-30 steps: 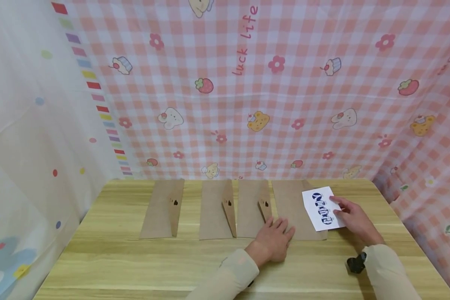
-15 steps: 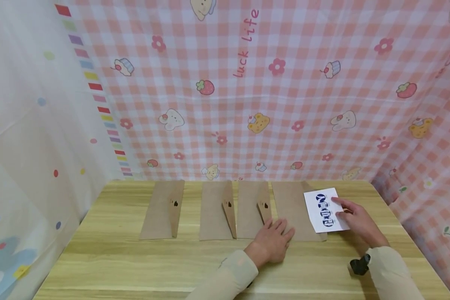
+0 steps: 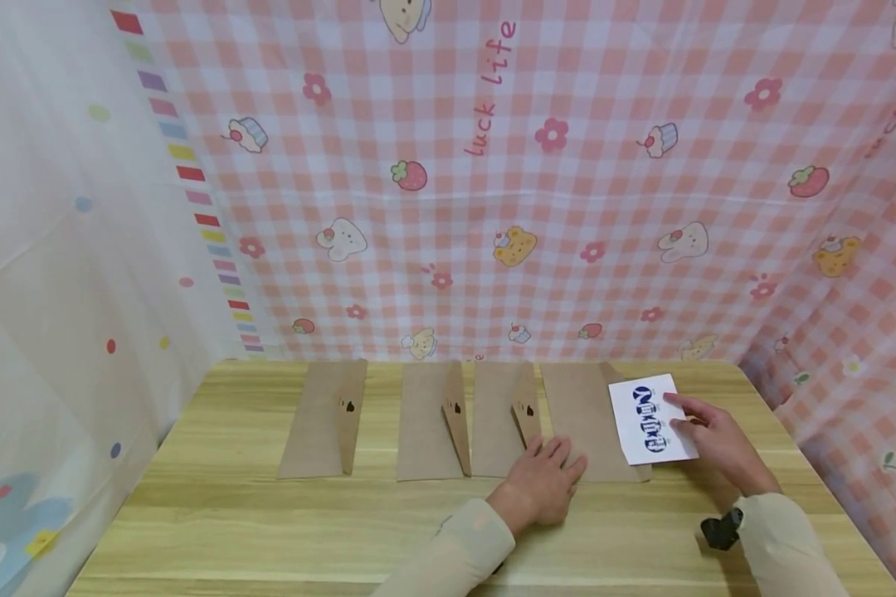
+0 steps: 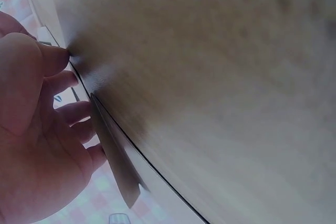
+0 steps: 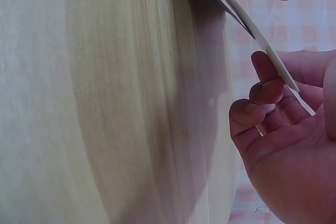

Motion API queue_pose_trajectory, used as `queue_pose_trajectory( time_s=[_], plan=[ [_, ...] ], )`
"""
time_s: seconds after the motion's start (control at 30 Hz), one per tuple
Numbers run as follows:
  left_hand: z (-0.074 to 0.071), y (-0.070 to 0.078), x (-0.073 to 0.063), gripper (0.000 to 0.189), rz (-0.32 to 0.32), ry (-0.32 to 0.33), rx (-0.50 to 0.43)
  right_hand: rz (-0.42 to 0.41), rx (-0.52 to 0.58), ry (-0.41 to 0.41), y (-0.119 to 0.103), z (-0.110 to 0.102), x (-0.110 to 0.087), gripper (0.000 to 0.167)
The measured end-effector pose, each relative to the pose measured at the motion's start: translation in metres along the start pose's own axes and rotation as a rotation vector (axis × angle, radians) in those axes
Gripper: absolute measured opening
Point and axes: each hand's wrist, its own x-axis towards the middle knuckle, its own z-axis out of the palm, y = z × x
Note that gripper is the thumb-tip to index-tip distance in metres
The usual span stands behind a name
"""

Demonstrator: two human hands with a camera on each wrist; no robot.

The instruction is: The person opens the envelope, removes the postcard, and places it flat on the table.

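Note:
In the head view, my right hand (image 3: 720, 435) pinches the right side of a white card (image 3: 648, 423) with dark blue printing. The card lies over the right side of the rightmost brown paper envelope (image 3: 578, 414), partly covering its flap. The right wrist view shows the thumb and fingers on the card's edge (image 5: 275, 64), raised off the table. My left hand (image 3: 541, 485) rests with fingers extended on the near left part of that same envelope. Beside it, another brown envelope (image 3: 496, 423) has its flap standing up; this flap (image 4: 115, 166) also shows in the left wrist view.
Two more brown envelopes (image 3: 429, 427) lie to the left in the same row, the far left envelope (image 3: 309, 423) set wider apart. Small dark marks are on the flaps. Behind the wooden table (image 3: 269, 531) hangs a pink checked cloth (image 3: 463, 207).
The white card and my right hand have shifted slightly right and toward me, and the card has turned a little. My left hand and the envelopes stay put.

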Motion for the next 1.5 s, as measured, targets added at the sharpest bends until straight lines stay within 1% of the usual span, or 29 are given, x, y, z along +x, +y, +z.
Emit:
queue_pose_trajectory(
  time_s=[0.3, 0.73, 0.93, 1.13, 1.5],
  plan=[
    [-0.001, 0.0, 0.0, 0.051, -0.001, 0.0, 0.0, 0.053, 0.005, 0.003, -0.001, -0.005, -0.002, 0.051],
    [0.001, -0.001, 0.001, 0.052, -0.004, -0.008, -0.003, 0.012, 0.002, 0.012, 0.001, -0.011, -0.007, 0.052],
    [0.002, -0.001, 0.002, 0.052, -0.003, -0.007, 0.003, 0.022, 0.008, 0.019, 0.002, -0.012, -0.009, 0.052],
    [0.003, -0.001, 0.001, 0.052, -0.005, -0.017, -0.007, 0.015, -0.009, 0.027, 0.003, -0.014, -0.01, 0.053],
    [-0.001, 0.0, -0.001, 0.053, -0.006, -0.018, 0.025, -0.016, -0.02, 0.071, 0.001, -0.014, -0.015, 0.052]
  ],
)
